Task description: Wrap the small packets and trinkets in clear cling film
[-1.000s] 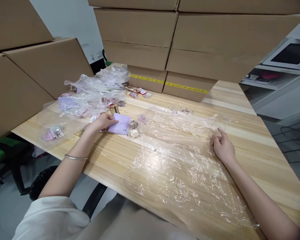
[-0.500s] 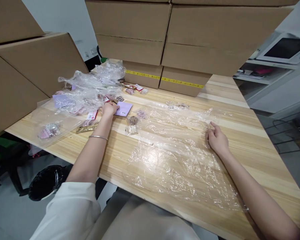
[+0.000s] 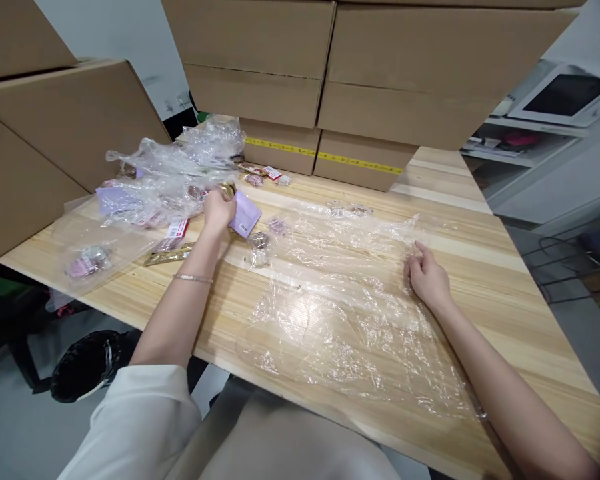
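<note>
My left hand [image 3: 219,210] is closed on a flat purple packet [image 3: 247,215] that tilts up off the table. A gold wrapper [image 3: 227,190] shows by its fingertips; whether it is also gripped I cannot tell. At the right, my right hand [image 3: 430,277] has its fingers curled at the edge of a large clear plastic bag [image 3: 340,320], which is spread flat and wrinkled on the wooden table. Small wrapped pieces, one brown [image 3: 259,240] and one pink [image 3: 278,227], lie at the bag's left edge. Another clear packet [image 3: 347,209] lies near its far edge.
Crumpled clear plastic [image 3: 165,173] covers mixed packets at the left, with another purple packet [image 3: 116,199] among them. A gold packet [image 3: 169,255] and a red-and-white label [image 3: 179,229] lie nearer. Cardboard boxes [image 3: 370,100] stand along the back. A black-lined bin [image 3: 85,367] is below the table.
The purple packet has been lifted and turned in my left hand, and the gold wrapper now shows above the fingers. My right hand stays at the bag's edge. The view has shifted slightly.
</note>
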A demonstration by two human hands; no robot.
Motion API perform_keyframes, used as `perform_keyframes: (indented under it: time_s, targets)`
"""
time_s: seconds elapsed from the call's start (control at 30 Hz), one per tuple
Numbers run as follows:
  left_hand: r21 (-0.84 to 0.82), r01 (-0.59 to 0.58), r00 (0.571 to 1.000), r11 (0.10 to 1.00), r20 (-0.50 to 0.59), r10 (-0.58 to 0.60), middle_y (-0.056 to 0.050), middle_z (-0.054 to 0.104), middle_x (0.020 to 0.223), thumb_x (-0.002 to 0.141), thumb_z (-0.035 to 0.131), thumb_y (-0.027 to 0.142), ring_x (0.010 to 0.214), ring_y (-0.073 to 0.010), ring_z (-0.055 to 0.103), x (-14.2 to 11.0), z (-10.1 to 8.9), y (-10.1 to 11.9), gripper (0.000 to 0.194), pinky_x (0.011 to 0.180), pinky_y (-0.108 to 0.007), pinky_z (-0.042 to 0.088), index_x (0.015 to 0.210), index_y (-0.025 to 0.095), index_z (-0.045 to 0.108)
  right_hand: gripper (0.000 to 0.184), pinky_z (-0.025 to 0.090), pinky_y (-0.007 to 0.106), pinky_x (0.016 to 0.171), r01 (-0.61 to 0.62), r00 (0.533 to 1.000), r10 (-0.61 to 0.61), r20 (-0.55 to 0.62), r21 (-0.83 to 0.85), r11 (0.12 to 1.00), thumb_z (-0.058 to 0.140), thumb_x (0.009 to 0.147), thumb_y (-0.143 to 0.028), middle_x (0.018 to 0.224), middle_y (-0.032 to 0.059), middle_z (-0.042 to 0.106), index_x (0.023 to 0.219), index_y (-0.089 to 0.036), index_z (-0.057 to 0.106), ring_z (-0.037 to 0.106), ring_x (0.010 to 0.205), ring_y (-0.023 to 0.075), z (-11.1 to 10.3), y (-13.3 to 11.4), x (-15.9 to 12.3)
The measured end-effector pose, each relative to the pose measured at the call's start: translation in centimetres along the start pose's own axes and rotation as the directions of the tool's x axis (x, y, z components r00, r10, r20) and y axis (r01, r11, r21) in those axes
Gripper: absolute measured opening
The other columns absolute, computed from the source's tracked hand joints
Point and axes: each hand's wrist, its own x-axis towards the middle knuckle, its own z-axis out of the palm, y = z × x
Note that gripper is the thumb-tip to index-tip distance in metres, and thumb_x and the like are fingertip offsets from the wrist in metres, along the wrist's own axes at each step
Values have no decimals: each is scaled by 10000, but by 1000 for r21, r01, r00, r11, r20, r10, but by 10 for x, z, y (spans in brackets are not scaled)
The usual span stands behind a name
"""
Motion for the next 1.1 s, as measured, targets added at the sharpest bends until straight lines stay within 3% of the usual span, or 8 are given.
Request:
perform_keyframes:
  time_s: [0.13,0.23,0.47,0.53,0.63,0.77,0.9,1.1]
  targets:
    - [32,-424,902,905,-69,425,-58,551,873,810,586,189,970,-226,557,-46,-17,42,176,870,-356,451,710,197,441,625,444,384,698,-12,1000,13,-12,35,999,341,943,-451,895,105,721,1489,-154,406,643,843,312,-1,-3,-1]
    - [-251,-511,808,822,187,559,-47,573,880,885,555,262,846,-186,593,-83,-12,85,148,721,-324,470,797,193,458,654,447,368,708,-30,1000,29,9,48,998,367,940,-490,898,93,707,1503,-157,386,642,847,296,-2,-5,0]
    - [-457,-605,17,652,812,584,-23,558,746,909,569,294,660,-141,515,-139,91,118,227,606,-295,411,742,200,446,682,477,453,880,44,998,-44,-45,13,999,406,939,-473,1046,172,652,1476,-52,385,624,986,317,-32,-3,-7]
    - [-352,-728,19,588,847,531,-51,600,819,918,563,273,746,-178,554,-149,112,111,148,678,-321,440,809,191,505,651,437,522,978,148,977,-159,-143,-85,985,426,938,-464,1186,226,598,1445,-56,420,569,1131,358,-55,-12,-28]
    - [-181,-882,179,435,726,664,-134,607,1096,923,555,237,1035,-267,552,-161,114,100,109,886,-400,443,998,160,573,491,475,534,977,477,878,-476,46,-14,879,509,918,-470,1184,167,632,1315,-183,544,590,1129,339,-89,-34,-82]
    - [-273,-897,109,348,625,773,-126,582,1177,988,474,337,1095,-259,541,-176,70,85,248,955,-395,442,1149,182,581,628,508,511,1038,695,524,-706,476,241,678,660,781,-330,1365,73,601,1386,-291,496,581,1233,315,-97,-53,-157]
    - [-439,-835,-93,332,707,701,-115,564,1336,903,581,552,1259,-284,503,-195,19,59,477,1068,-424,412,1279,260,560,603,454,556,1105,784,555,-748,363,71,617,492,813,-96,1343,98,634,1391,-268,515,586,1257,320,-72,-44,-185]
    - [-261,-891,26,371,787,617,-137,424,1536,812,667,500,1457,-334,321,-218,-8,14,730,1208,-515,243,1453,231,444,313,594,403,794,592,747,-608,270,145,793,436,938,-221,1001,77,763,1147,-206,668,732,872,234,-74,-35,-141]
